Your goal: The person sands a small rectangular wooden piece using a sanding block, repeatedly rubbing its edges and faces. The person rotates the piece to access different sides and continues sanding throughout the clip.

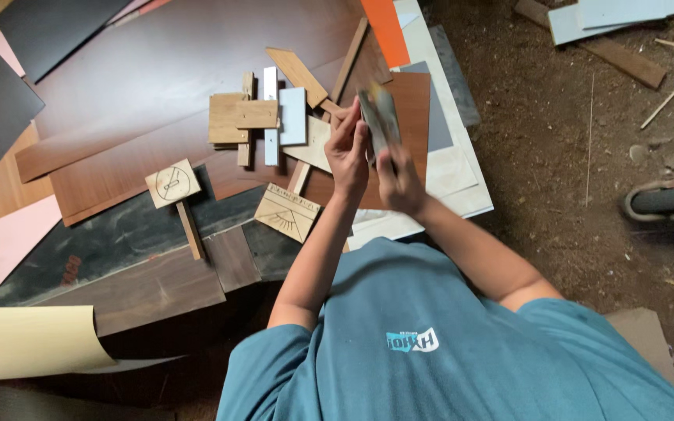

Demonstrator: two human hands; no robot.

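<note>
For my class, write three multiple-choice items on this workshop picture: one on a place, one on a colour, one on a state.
1. Where does the square wooden piece with a drawn circle lie?
A. on the dirt floor
B. on the dark brown laminate sheet
C. in a hand

2. What colour is the narrow laminate strip at the top?
A. orange
B. green
C. purple

3. How is the small flat grey-and-yellow piece held?
A. lying loose
B. by one hand
C. in the grip of both the left hand and right hand

Answers: 1 B, it rests on the sheet; 2 A, it is bright orange; 3 C, both hands close round it.
</note>
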